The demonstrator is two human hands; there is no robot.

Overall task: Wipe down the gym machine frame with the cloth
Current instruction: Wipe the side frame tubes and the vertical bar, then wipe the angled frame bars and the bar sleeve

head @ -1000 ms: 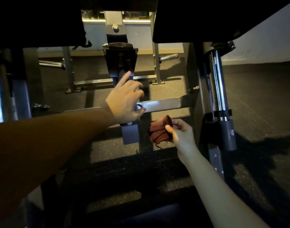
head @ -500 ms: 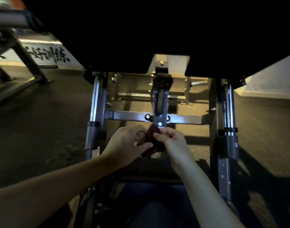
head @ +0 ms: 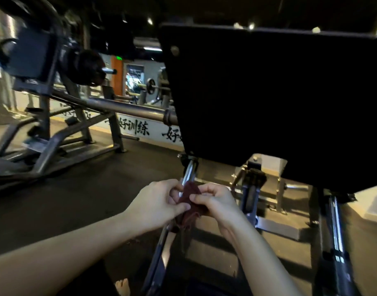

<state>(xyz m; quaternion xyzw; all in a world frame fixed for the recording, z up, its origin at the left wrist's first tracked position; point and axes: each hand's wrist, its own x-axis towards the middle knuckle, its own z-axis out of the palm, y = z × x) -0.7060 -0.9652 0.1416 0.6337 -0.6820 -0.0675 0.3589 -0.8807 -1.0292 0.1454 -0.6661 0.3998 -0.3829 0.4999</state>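
Observation:
A dark red cloth [head: 189, 206] hangs bunched between both hands at the lower middle. My left hand [head: 156, 202] pinches its left side and my right hand [head: 215, 200] pinches its right side, fingers curled. Behind the hands runs the machine's left chrome guide rail [head: 188, 171], sloping down toward me. The big black foot plate [head: 279, 103] fills the upper right. The right chrome rail [head: 336, 227] and the grey centre post [head: 250, 195] of the frame stand beyond the hands.
Another grey machine [head: 55, 133] with a long bar [head: 127, 108] stands at the left on the dark rubber floor [head: 93, 189]. A white wall strip with black lettering [head: 138, 127] runs behind it. A bare foot [head: 122, 286] shows at the bottom edge.
My left hand left the frame's crossbar and joined my right hand on the cloth. The view has tilted up and left, so the foot plate now fills the upper right.

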